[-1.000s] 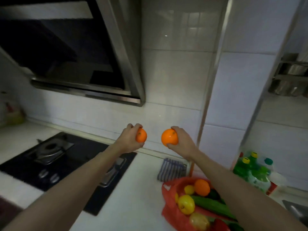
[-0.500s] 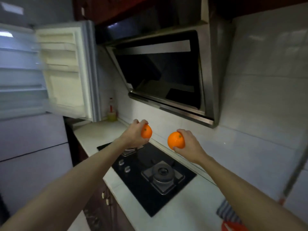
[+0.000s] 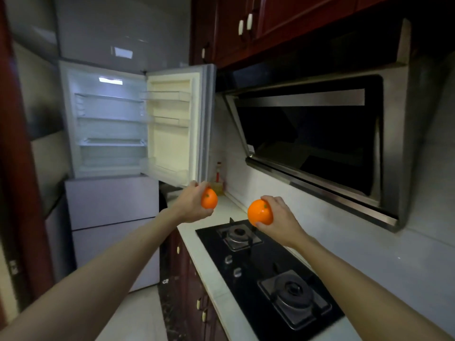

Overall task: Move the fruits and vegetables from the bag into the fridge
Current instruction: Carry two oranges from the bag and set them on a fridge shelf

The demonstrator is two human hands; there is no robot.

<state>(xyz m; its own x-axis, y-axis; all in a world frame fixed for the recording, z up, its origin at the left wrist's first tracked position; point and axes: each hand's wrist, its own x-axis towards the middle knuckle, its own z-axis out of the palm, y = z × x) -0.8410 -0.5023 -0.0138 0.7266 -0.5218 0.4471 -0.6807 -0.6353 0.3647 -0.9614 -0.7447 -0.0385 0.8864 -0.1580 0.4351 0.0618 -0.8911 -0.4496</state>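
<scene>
Looking out from the head camera, I could not see the bag anywhere, and both my elbows were cut off by the bottom edge. My left hand point(image 3: 190, 203) was wrapped around a small orange point(image 3: 209, 198), its fingers hiding the fruit's far side, and it hung above the far end of the white counter point(image 3: 211, 274). My right hand point(image 3: 279, 220) was clasped around a larger orange point(image 3: 260, 212), held over the far burner of the black gas hob point(image 3: 268, 269). The two fruits were near each other but apart. Far to the left the fridge point(image 3: 108, 129) stood with its upper door point(image 3: 177, 124) swung wide; its lit shelves and the door racks looked bare, though the lowest drawer was too pale to read. A small bottle point(image 3: 218, 178) in the far counter corner was too dim to identify. The range hood point(image 3: 320, 143) filled the right wall under dark red cabinets point(image 3: 258, 28).
</scene>
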